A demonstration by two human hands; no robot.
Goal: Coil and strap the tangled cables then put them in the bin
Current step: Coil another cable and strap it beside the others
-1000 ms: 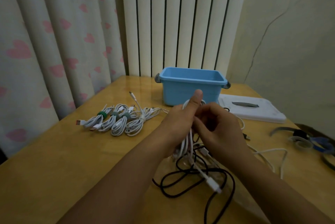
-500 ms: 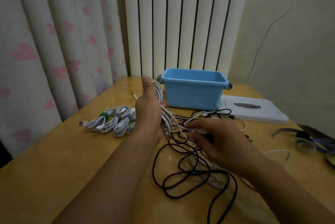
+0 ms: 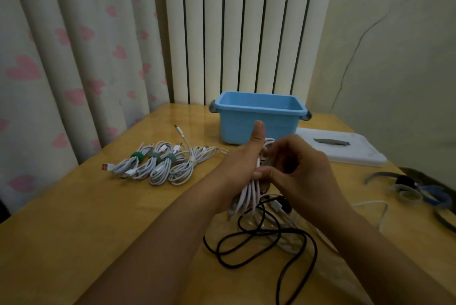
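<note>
Left hand [image 3: 243,165]: I see it gripping a hank of looped white cable [image 3: 249,193] just above the desk, thumb pointing straight up, fingers wrapped round the strands.
Right hand [image 3: 299,171]: fingers curled in against the top of that same hank, touching the left hand's fingertips; I take it as pinching the white strands, though the exact contact is blurred.
Loose black cable [image 3: 259,240]: sprawled in open loops on the yellow wooden desk [image 3: 81,225] right below both hands, tangled with a white lead.
Strapped white cable bundles [image 3: 158,165]: four coils side by side on the desk, left of the hands, three with green or grey bands that I can make out.
Light blue plastic bin [image 3: 259,117]: stands at the back of the desk, just behind the hands; I see no cable in the part of its inside that shows.
White flat lid [image 3: 345,149]: lying right of the bin.
Spare straps [image 3: 407,191]: heaped at the right edge.
</note>
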